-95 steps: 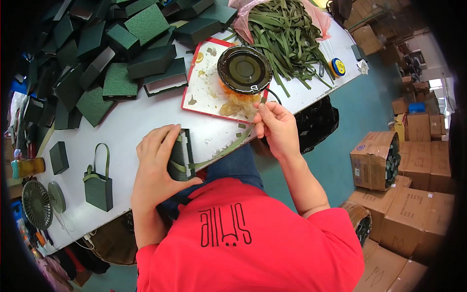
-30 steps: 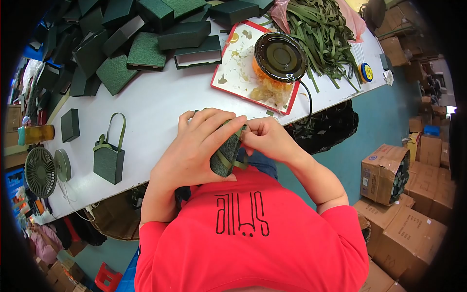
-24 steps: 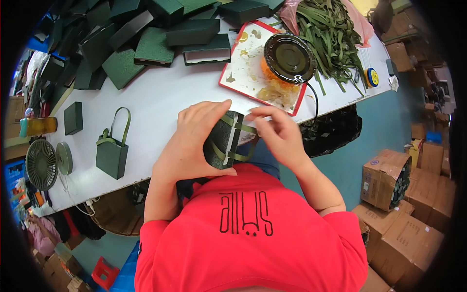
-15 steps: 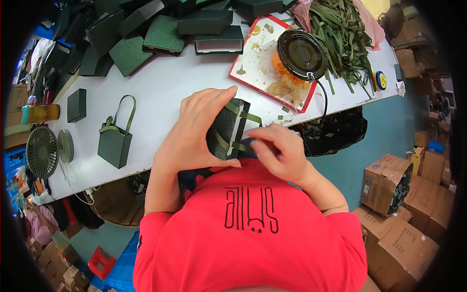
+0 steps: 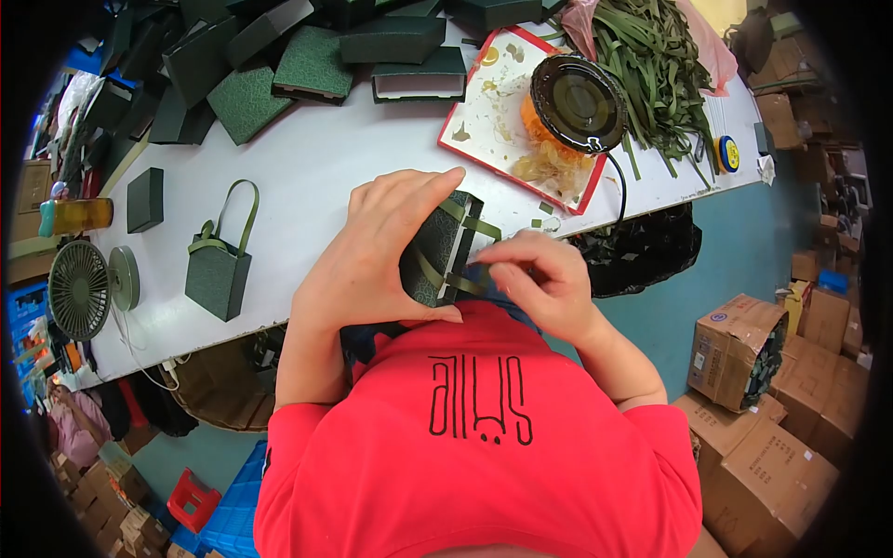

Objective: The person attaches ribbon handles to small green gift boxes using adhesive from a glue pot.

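My left hand (image 5: 358, 260) is wrapped around a small dark green box (image 5: 430, 253) with a patterned surface. Its thumb and fingers span opposite ends of the box. Green ribbon (image 5: 481, 226) crosses the box's pale open edge in two places, and its ends stick out to the right. Close by that edge, my right hand (image 5: 544, 279) has its thumb and index finger bent together; whatever is between them is too small to make out. A finished-looking green box with a ribbon loop handle (image 5: 216, 279) stands on the table to the left.
Several green boxes (image 5: 405, 42) are piled at the back. A glue pot (image 5: 577, 102) with amber glue stands on a red-edged board (image 5: 474, 112), beside a heap of green ribbons (image 5: 651, 74). A small fan (image 5: 82, 290) is at left. Cartons (image 5: 739, 349) stack up at right.
The box in my left hand has shifted slightly to the right. My right hand has moved a little right, its fingers still bent near the ribbon and the box's edge.
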`<state>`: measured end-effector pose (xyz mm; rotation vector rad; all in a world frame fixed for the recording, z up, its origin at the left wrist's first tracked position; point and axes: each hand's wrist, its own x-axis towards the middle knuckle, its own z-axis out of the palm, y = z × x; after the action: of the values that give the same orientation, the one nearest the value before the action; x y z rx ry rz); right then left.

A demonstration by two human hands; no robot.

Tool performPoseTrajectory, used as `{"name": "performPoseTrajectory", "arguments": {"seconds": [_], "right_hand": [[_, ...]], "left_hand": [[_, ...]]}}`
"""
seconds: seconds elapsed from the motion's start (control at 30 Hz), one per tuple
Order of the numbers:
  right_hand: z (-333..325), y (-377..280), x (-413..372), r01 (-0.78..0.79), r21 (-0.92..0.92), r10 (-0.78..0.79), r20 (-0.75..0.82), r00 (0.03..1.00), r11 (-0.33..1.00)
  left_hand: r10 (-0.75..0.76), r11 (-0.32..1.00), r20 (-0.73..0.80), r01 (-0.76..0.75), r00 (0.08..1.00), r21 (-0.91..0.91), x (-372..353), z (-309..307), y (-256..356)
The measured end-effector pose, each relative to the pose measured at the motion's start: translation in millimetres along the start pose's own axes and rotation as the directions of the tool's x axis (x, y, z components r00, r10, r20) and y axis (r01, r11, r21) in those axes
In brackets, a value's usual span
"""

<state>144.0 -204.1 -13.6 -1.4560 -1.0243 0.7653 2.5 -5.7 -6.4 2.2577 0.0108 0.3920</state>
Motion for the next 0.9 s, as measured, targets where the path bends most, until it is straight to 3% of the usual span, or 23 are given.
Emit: {"name": "performPoseTrajectory", "arguments": {"seconds": [0.07, 0.17, 0.33, 0.4, 0.43, 0.57, 0.67, 0.73, 0.8, 0.9], "right_hand": [[3.0, 10.3, -6.4, -0.043, 0.021, 0.045, -0.116, 0.992, 0.999], [5.3, -3.4, -4.8, -0.192, -0.091, 0.186, -0.078, 0.98, 0.977], [14.2, -9.7, 5.8, -0.307, -0.173, 0.312, 0.0, 0.95, 0.936], [17.7, -0.5, 4.4, -0.357, -0.157, 0.371, 0.079, 0.925, 0.921], [22.6, 9.6, 0.5, -0.402, -0.031, 0.403, 0.091, 0.911, 0.915], [19.6, 21.7, 1.4, -0.5, 0.024, 0.488, 0.175, 0.855, 0.866], [19.4, 15.8, -2.3, -0.317, 0.006, 0.316, 0.087, 0.945, 0.948], [10.5, 7.5, -3.0, -0.356, 0.068, 0.354, 0.033, 0.935, 0.932], [11.2, 19.5, -8.0, -0.221, 0.009, 0.218, -0.208, 0.953, 0.975], [-1.8, 23.8, -10.2, -0.311, 0.176, 0.347, -0.239, 0.907, 0.934]], "left_hand": [[-0.007, 1.0, -0.003, 0.007, 1.0, 0.004, -0.2, -0.2, 0.8], [0.001, 0.998, 0.019, -0.003, 1.0, 0.059, 0.0, -0.6, -0.6], [0.044, 0.995, 0.005, -0.044, 0.999, 0.089, 3.5, 1.3, 6.9], [0.067, 0.988, 0.036, -0.072, 0.997, 0.135, 5.2, 4.7, 9.9], [0.081, 0.982, 0.056, -0.089, 0.995, 0.169, 5.8, 6.9, 11.8], [0.059, 0.974, 0.075, -0.074, 0.995, 0.214, 6.1, 12.0, 12.7], [-0.057, 0.968, 0.01, 0.053, 0.998, 0.244, -3.5, 5.6, 11.2], [-0.168, 0.92, -0.105, 0.195, 0.98, 0.341, -16.3, -8.0, 5.8], [-0.229, 0.826, -0.252, 0.325, 0.94, 0.461, -28.7, -20.3, -4.0], [-0.275, 0.673, -0.471, 0.517, 0.838, 0.529, -51.9, -50.6, -11.3]]}}
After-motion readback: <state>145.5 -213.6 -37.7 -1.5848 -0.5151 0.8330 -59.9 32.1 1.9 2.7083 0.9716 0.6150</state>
